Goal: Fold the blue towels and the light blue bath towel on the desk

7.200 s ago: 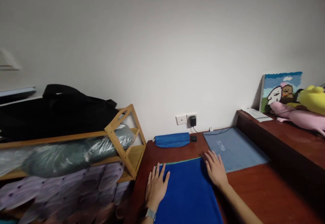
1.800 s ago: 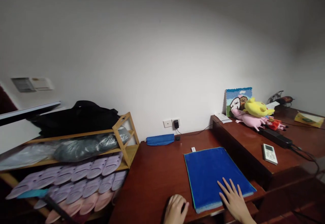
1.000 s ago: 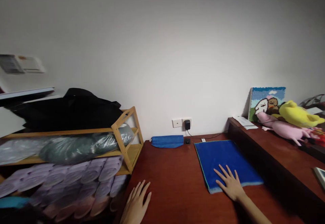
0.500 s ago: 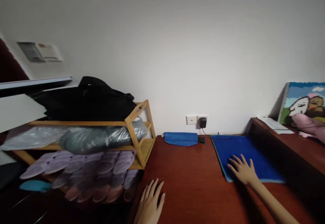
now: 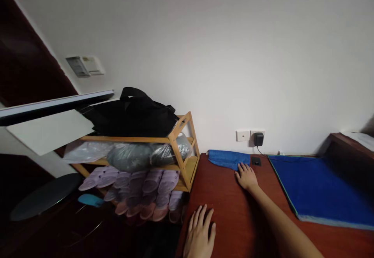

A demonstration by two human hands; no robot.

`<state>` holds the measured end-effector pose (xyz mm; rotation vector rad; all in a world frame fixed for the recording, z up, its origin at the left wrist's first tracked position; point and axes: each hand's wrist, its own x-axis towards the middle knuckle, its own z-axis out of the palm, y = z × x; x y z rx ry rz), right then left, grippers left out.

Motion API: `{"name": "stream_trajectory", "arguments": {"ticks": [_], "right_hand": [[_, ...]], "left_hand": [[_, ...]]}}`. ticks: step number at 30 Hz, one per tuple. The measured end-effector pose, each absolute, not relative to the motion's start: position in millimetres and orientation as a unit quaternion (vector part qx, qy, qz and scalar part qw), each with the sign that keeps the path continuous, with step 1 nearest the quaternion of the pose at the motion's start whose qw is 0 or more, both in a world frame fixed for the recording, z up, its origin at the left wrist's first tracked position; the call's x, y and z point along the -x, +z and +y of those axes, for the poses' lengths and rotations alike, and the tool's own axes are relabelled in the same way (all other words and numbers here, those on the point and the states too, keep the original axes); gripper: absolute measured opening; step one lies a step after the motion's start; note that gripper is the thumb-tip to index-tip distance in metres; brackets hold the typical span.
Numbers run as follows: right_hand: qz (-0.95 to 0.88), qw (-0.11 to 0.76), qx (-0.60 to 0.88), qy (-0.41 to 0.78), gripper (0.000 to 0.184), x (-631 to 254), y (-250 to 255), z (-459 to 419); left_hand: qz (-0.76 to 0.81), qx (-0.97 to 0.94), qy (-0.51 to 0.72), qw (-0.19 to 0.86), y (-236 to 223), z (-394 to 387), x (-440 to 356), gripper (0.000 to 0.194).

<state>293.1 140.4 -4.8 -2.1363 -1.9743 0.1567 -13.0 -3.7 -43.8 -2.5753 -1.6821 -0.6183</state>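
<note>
My right hand (image 5: 247, 176) reaches across the brown desk (image 5: 224, 199) and its fingertips touch the right end of a folded blue towel (image 5: 226, 159) by the wall. That towel's near edge is rumpled where the fingers meet it. My left hand (image 5: 200, 232) lies flat near the desk's left edge, fingers spread, holding nothing. To the right, a larger dark blue towel (image 5: 318, 188) with a green edge is spread flat on the desk, apart from both hands.
Left of the desk stands a wooden rack (image 5: 184, 152) with a black bag (image 5: 137, 112), plastic-wrapped bundles (image 5: 131, 156) and rows of lilac slippers (image 5: 152, 182). A black charger (image 5: 258, 138) sits in the wall socket, its cable running over the desk. A raised dark ledge (image 5: 336, 152) borders the right side.
My right hand has left the spread dark blue towel and moved left to the folded one. My left hand stays on the desk. The view has turned left. Earlier, a grey-blue towel lay there.
</note>
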Motion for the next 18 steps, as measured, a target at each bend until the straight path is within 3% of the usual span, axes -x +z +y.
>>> {"name": "stream_trajectory", "arguments": {"ticks": [8, 12, 18], "right_hand": [[-0.686, 0.210, 0.697, -0.010, 0.051, -207, -42, -40], [-0.681, 0.207, 0.702, 0.023, 0.053, -162, -74, -122], [-0.669, 0.227, 0.700, 0.104, 0.061, -144, -42, -185]], "left_hand": [[-0.540, 0.816, -0.206, 0.003, -27, -10, 6, 0.045], [-0.537, 0.816, -0.216, -0.014, -11, -14, 1, 0.043], [-0.536, 0.794, -0.267, -0.106, 10, -47, -5, 0.042]]}}
